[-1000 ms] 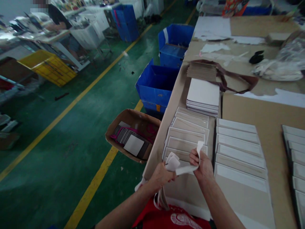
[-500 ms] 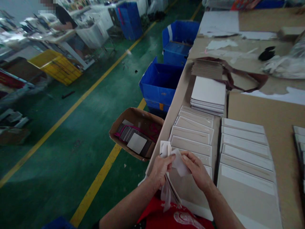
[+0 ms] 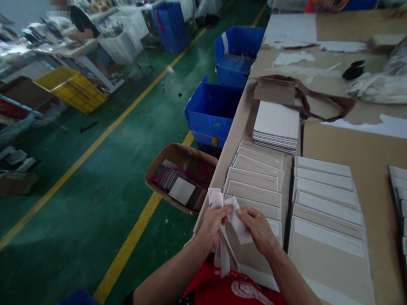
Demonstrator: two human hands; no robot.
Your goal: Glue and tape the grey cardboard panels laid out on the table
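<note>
Near the table's front left corner, my left hand (image 3: 212,224) is closed on a bundle of white strips (image 3: 215,198); their lower ends hang below the fist. A thin, slightly see-through white sheet (image 3: 241,228) spans the gap between my hands. My right hand (image 3: 259,226) pinches it by thumb and fingers, while the left thumb rests at its other edge. Beneath the hands lies a row of overlapping beige panels (image 3: 254,180) with pale edges. Another such row of panels (image 3: 329,237) lies to the right.
Beyond the panels are a stack of white boards (image 3: 276,120) and a brown strap (image 3: 330,111). Left of the table, a cardboard box (image 3: 152,169) holding cards and blue bins (image 3: 210,123) stand on the green floor. A person (image 3: 84,25) works at a far table.
The bundle's top in my left hand has tilted left and fanned slightly. My right hand has shifted a little left and down, turning the thin white sheet more upright.
</note>
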